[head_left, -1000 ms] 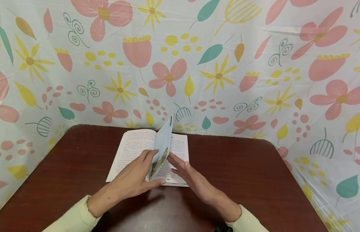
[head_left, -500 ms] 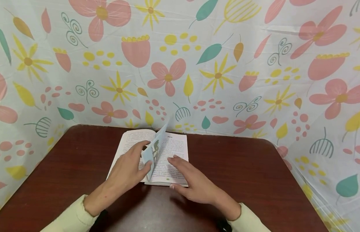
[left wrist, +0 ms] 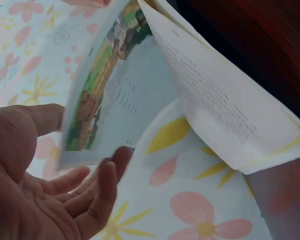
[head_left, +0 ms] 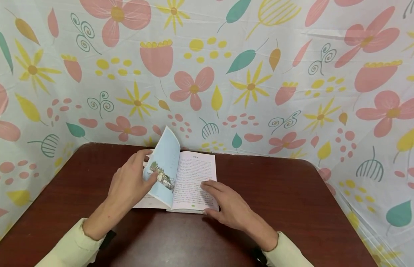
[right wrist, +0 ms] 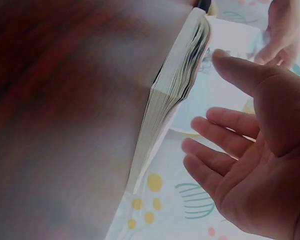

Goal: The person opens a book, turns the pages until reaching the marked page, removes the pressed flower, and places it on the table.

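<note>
An open book (head_left: 197, 181) lies on the table, its right page covered in print. One leaf (head_left: 168, 154), pale blue with a coloured picture of what look like buildings, stands raised and curves over toward the left. My left hand (head_left: 128, 183) holds this leaf by its outer part, thumb on the picture side and fingers behind. In the left wrist view the same leaf (left wrist: 135, 75) passes between thumb and fingers. Over the lower right edge of the book is my right hand (head_left: 232, 204), fingers relaxed and gripping nothing. The left-hand pages are mostly hidden behind the leaf and left hand.
The dark red-brown table (head_left: 277, 189) has rounded far corners and extends to both sides of the book. Behind it hangs a white cloth (head_left: 207, 44) printed with flowers and leaves, close to the table's far edge.
My left hand has moved left, bringing the leaf from near upright over toward the left side. The right hand has drawn back slightly to the right, away from the leaf.
</note>
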The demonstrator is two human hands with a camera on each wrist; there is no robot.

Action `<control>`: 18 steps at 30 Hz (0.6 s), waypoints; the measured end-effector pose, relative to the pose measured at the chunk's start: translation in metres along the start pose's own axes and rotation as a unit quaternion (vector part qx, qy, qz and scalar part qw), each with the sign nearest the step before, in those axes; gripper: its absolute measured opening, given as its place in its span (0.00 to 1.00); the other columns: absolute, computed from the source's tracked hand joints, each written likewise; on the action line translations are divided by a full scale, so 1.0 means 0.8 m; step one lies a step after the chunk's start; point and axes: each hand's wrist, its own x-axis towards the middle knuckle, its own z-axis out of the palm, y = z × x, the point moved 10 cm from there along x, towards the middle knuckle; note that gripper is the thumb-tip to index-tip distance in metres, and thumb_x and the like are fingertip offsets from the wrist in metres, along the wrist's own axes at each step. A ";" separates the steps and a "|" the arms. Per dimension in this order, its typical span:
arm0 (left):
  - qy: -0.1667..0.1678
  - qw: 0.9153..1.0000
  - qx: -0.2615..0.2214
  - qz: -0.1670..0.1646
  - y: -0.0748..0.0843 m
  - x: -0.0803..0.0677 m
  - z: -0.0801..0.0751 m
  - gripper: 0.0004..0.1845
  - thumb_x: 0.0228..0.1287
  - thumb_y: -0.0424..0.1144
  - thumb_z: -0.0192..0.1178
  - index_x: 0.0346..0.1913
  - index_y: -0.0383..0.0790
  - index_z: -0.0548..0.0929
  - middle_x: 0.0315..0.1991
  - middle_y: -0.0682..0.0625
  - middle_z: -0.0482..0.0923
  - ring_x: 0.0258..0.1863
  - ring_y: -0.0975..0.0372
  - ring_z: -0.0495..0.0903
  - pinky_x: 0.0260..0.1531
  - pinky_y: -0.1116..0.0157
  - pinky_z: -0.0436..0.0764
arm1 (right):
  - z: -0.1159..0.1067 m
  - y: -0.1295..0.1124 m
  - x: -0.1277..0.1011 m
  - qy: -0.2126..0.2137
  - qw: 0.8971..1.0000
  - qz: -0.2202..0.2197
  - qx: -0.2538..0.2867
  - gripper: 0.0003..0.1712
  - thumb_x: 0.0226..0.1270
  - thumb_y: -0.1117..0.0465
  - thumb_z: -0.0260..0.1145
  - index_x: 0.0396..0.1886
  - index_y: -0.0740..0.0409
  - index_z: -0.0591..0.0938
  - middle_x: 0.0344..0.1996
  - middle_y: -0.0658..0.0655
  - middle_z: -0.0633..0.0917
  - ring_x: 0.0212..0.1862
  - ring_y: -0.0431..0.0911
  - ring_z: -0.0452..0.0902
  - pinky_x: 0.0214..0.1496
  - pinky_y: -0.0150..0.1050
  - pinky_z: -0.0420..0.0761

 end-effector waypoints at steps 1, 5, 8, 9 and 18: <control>-0.003 1.000 0.006 -0.005 -0.003 0.000 0.000 0.34 0.61 0.39 0.76 0.68 0.36 0.76 0.53 0.40 0.83 0.33 0.50 0.85 0.26 0.52 0.80 | 0.002 0.000 0.000 -0.007 1.000 0.001 -0.001 0.44 0.63 0.48 0.81 0.75 0.59 0.76 0.74 0.56 0.76 0.76 0.51 0.71 0.72 0.49 0.75; -0.020 0.999 0.024 -0.022 -0.015 0.001 0.005 0.33 0.61 0.39 0.75 0.67 0.33 0.77 0.51 0.36 0.81 0.26 0.50 0.81 0.22 0.52 0.78 | 0.009 0.001 0.000 -0.031 0.999 0.008 -0.007 0.44 0.63 0.48 0.81 0.75 0.58 0.76 0.73 0.55 0.76 0.74 0.50 0.73 0.71 0.48 0.77; -0.040 0.998 0.034 -0.035 -0.024 0.002 0.012 0.33 0.61 0.40 0.75 0.67 0.31 0.76 0.50 0.33 0.79 0.23 0.51 0.78 0.20 0.54 0.78 | 0.012 0.002 -0.001 -0.039 0.999 0.011 -0.010 0.40 0.66 0.51 0.80 0.74 0.57 0.77 0.72 0.55 0.78 0.73 0.49 0.74 0.70 0.48 0.77; -0.047 0.997 0.036 -0.039 -0.028 0.002 0.015 0.33 0.62 0.40 0.75 0.67 0.29 0.76 0.50 0.32 0.79 0.23 0.51 0.78 0.20 0.54 0.78 | 0.012 0.002 -0.001 -0.039 0.999 0.011 -0.011 0.38 0.67 0.52 0.79 0.74 0.57 0.77 0.72 0.55 0.78 0.73 0.49 0.75 0.70 0.48 0.78; -0.099 0.992 0.049 -0.053 -0.047 -0.001 0.037 0.32 0.64 0.42 0.73 0.66 0.26 0.76 0.54 0.28 0.75 0.21 0.53 0.76 0.20 0.54 0.78 | 0.013 0.002 -0.002 -0.052 0.999 0.007 -0.011 0.29 0.71 0.56 0.75 0.69 0.57 0.81 0.67 0.54 0.82 0.69 0.47 0.78 0.66 0.47 0.80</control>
